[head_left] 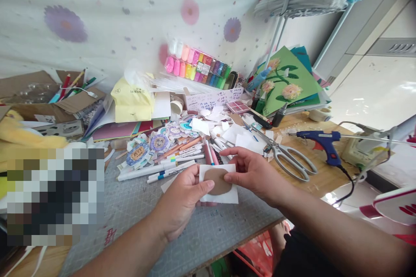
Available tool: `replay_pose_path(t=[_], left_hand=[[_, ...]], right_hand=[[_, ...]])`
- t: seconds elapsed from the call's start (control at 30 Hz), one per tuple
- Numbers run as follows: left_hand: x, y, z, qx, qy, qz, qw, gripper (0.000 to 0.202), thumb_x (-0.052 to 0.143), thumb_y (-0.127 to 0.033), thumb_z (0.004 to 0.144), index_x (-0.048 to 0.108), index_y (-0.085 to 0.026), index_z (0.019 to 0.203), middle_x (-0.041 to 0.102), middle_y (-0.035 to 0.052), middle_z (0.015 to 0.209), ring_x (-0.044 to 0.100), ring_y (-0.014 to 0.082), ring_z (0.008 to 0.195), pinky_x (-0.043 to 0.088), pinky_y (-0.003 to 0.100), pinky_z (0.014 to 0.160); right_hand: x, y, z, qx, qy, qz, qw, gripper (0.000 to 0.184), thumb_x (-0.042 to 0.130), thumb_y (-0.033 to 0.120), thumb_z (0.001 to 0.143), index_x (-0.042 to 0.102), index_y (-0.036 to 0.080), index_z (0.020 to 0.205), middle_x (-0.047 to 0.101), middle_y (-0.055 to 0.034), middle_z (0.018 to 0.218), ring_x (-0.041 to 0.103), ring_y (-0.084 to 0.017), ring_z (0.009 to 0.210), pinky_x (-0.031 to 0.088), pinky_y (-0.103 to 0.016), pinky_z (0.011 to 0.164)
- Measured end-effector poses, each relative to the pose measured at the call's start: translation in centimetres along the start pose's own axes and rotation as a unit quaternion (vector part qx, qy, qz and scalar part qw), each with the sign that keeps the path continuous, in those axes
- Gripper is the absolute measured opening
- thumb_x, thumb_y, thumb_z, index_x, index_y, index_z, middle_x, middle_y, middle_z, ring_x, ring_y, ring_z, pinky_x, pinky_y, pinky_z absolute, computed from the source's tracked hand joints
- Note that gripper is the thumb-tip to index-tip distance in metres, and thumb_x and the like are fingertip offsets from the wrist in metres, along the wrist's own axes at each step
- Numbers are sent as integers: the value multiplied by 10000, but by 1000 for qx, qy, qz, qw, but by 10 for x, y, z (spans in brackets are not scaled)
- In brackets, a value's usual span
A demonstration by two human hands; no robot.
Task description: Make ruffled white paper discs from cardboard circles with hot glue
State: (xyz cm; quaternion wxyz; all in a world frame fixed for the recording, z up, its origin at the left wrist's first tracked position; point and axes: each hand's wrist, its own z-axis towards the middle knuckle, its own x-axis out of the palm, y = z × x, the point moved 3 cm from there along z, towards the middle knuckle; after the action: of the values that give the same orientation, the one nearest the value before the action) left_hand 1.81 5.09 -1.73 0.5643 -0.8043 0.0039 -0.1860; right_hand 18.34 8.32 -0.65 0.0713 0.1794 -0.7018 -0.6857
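A brown rounded cardboard piece lies against a square of white paper above the cutting mat. My left hand grips the pair from the left, thumb pressed on the cardboard and fingers behind the paper. At the right edge, my right hand pinches them, its thumb on the cardboard and its other fingers partly hidden. Just beyond the hands lie several markers and a pile of cut paper badges.
Grey-handled scissors lie to the right, with a blue glue gun beyond them. The gridded cutting mat covers the front. Farther back are a pack of coloured clay, a green flower card and a cardboard box.
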Motion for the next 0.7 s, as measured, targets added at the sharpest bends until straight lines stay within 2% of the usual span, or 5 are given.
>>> replay_pose_path(t=[0.13,0.27,0.43,0.53,0.7], left_hand=[[-4,0,1,25,-52,14,998,169,669,-278,772,603,-171,886,700,59,845,631,175,754,464,267,631],[-6,-1,1,70,-67,0,995,166,704,-251,747,629,-166,868,708,44,800,630,151,714,459,254,667],[0,-2,0,45,-5,-109,993,290,689,-216,762,645,-164,1044,705,87,988,636,182,844,479,294,768],[5,0,-1,40,25,-128,991,268,664,-194,779,670,-159,1044,711,97,1009,639,199,872,485,312,793],[4,3,-2,66,-45,-125,989,256,695,-204,754,693,-184,1009,724,77,1006,641,215,914,480,287,766]], right_hand=[[0,1,0,-2,-14,41,999,413,704,167,643,590,205,1039,508,64,646,487,-93,571,393,-227,540],[2,2,0,-1,-29,84,996,397,731,169,613,611,203,990,510,68,633,494,-90,571,410,-215,529],[5,6,-3,-2,-35,163,986,406,757,178,598,603,203,973,599,45,700,555,-100,626,457,-229,589],[9,6,-3,-17,-41,181,982,390,752,178,603,590,213,956,618,41,705,574,-108,625,469,-233,579],[23,4,-6,-67,-77,131,986,379,722,196,626,569,229,971,645,5,801,608,-143,698,502,-272,629]])
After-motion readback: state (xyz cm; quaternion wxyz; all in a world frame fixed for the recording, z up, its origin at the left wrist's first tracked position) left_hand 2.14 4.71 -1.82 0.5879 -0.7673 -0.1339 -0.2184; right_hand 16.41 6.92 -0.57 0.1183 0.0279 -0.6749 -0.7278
